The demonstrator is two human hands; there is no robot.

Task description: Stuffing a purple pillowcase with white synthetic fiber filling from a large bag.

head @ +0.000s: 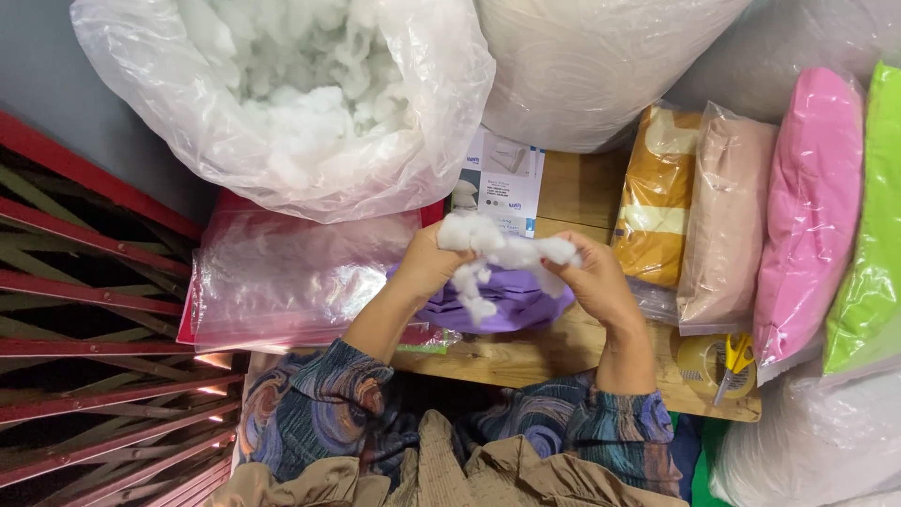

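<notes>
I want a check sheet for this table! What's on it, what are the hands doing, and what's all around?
Surface: wooden table, mostly covered.
Job's things: white fluffy stuffing pulled between both hands, over a purple fabric cover.
Clutter: roll of tape with yellow-handled scissors on it; empty clear plastic bags; printed paper card.
Hands: left hand and right hand each pinch the stuffing.
Cables: nothing seen.
Surroundings: big clear bag of stuffing; bagged pillows in orange, beige, pink and green; red metal grate at left.
</notes>
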